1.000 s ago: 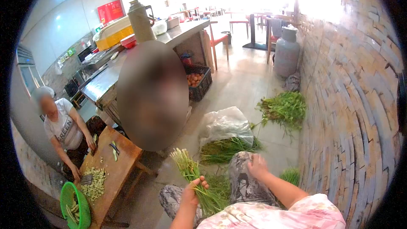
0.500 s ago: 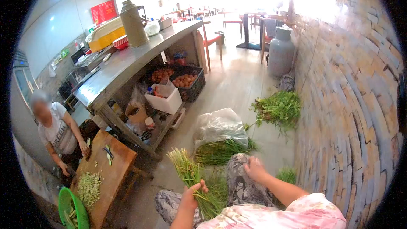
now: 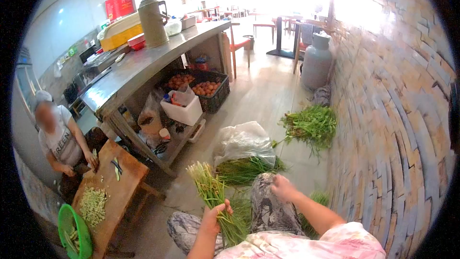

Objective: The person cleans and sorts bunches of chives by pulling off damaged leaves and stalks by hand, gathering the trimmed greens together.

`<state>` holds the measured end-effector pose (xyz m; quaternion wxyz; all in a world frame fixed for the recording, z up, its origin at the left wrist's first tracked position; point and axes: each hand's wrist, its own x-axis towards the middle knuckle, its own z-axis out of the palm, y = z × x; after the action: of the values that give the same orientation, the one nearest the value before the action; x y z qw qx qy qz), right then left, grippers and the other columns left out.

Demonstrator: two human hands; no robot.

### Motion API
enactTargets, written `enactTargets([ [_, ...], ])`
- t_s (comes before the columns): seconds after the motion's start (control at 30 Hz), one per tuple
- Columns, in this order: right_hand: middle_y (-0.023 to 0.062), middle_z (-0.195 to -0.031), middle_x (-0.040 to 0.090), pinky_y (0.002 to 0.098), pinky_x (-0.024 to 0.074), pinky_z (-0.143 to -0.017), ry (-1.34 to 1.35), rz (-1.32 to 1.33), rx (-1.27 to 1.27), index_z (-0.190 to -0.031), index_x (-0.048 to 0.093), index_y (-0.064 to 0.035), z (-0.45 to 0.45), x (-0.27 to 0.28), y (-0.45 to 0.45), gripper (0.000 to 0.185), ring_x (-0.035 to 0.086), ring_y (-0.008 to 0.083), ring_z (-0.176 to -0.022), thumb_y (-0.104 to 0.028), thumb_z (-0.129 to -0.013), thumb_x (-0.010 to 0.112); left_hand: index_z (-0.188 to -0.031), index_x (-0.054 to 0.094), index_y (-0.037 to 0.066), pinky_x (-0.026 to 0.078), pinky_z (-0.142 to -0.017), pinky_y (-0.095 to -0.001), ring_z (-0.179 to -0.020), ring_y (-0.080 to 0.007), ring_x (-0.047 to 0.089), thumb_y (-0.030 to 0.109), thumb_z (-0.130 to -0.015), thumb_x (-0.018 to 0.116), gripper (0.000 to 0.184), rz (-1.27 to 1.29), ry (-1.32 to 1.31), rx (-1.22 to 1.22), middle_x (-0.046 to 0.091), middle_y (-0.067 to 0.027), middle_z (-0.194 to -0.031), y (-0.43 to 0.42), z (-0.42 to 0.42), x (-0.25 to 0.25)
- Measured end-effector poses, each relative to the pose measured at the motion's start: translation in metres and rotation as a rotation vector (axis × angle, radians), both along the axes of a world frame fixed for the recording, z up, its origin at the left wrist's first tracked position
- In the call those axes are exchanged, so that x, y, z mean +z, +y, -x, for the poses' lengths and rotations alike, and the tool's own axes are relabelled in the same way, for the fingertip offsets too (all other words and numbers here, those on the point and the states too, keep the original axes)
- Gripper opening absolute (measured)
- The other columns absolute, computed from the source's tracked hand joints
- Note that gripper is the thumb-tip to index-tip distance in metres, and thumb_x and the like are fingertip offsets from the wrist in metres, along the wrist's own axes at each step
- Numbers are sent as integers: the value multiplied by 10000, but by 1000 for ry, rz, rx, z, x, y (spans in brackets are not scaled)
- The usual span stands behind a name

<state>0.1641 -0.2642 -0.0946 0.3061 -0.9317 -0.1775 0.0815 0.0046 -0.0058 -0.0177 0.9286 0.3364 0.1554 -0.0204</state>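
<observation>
The left grip (image 3: 219,210) is closed around a bundle of green stems (image 3: 207,182), thumb and fingers wrapped about its middle; the pale ends fan out above the grip, leaning away to its left, and the thinner green lengths trail below it toward the lap. To hold such a bunch well, the fingers should probably press just enough to stop stems slipping, since slender stalks like these look easy to bruise or bend. The pale ends sit at slightly uneven heights, so levelling them would make the bundle tidier and any odd stalk easier to spot. The right grip (image 3: 283,189), to the right of the left one and at the right knee (image 3: 273,201), is blurred; whether its fingers pinch anything cannot be told. Working it close to the pale ends, rather than down among the trailing lengths, would likely disturb the bunch less. Beyond the left grip and a little to its right, a heap of long greens (image 3: 247,170) lies on the floor, partly under a clear plastic bag (image 3: 244,139); a leafy bunch (image 3: 311,124) lies farther off, beyond the right grip. Holding the bundle clear of that heap should prevent the stems from tangling.
</observation>
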Motion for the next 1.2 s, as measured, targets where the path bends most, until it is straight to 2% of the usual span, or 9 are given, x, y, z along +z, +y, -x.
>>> enactTargets([
  [0.07, 114, -862, 552, 324, 461, -628, 172, -310, -41, -1279, 326, -12, -23, 52, 19, 534, 558, 198, -766, -169, -817, 542, -945, 537, -24, 496, -639, -344, -685, -195, 567, 20, -775, 553, 177, 6, 30, 20, 567, -92, -796, -3, 2, 0],
  [0.17, 21, -650, 480, 253, 406, -533, -156, -636, -12, -1387, 113, 5, -67, 153, 45, 721, 453, 99, -579, -100, -818, 543, -943, 537, -30, 494, -640, -346, -681, -201, 567, 13, -769, 549, 180, -1, 63, 30, 569, -95, -799, -4, 6, 3],
  [0.2, 92, -618, 516, 332, 446, -564, -243, -537, -79, -1374, 128, 16, -68, 211, 51, 720, 515, 193, -562, -186, -823, 545, -943, 536, -31, 493, -641, -348, -679, -203, 566, 9, -766, 546, 181, -16, 35, 45, 568, -97, -799, -5, 7, 9],
  [0.4, 135, -712, 633, 273, 475, -561, -454, -630, -143, -1335, 79, 135, -113, 383, 58, 763, 594, 165, -637, -183, -828, 553, -942, 539, -31, 490, -644, -349, -673, -210, 565, 16, -759, 546, 189, -52, 19, 94, 572, -113, -796, -2, 15, 7],
  [0.57, 138, -742, 632, 270, 476, -703, -483, -607, -223, -1323, 202, 113, -127, 407, 51, 696, 609, 186, -726, -214, -832, 570, -952, 561, -8, 485, -646, -334, -703, -200, 574, 90, -776, 576, 202, -3, 15, 26, 585, -98, -821, 4, 23, -3],
  [0.6, 119, -717, 614, 272, 465, -631, -893, -465, -124, -1322, 255, 76, -167, 383, 35, 650, 576, 171, -655, -192, -814, 560, -955, 568, 1, 483, -646, -328, -714, -190, 574, 118, -777, 590, 214, -9, 68, -17, 587, -87, -825, 4, 22, -4],
  [0.67, 53, -678, 547, 263, 438, -581, -907, -566, -31, -1323, 322, 12, -207, 366, 32, 593, 520, 141, -607, -174, -802, 536, -962, 581, 20, 478, -647, -317, -736, -170, 575, 174, -779, 618, 242, -14, 175, -2, 591, -65, -833, 4, 21, -12],
  [0.87, 7, -730, 527, 206, 393, -550, -457, -762, -63, -1373, 203, 22, -263, 353, -1, 683, 479, 80, -626, -267, -857, 545, -963, 574, 37, 447, -633, -257, -712, -128, 549, 241, -777, 633, 281, -90, 19, -15, 582, -42, -795, -2, 20, 8],
  [1.2, -67, -578, 445, 176, 214, -326, -570, -882, -112, -1310, 380, -52, -313, 334, -5, 495, 295, 8, -381, -241, -878, 532, -982, 543, 25, 451, -590, -256, -694, -129, 552, 199, -773, 609, 279, -125, -123, 68, 582, -53, -794, 12, 20, -4],
])
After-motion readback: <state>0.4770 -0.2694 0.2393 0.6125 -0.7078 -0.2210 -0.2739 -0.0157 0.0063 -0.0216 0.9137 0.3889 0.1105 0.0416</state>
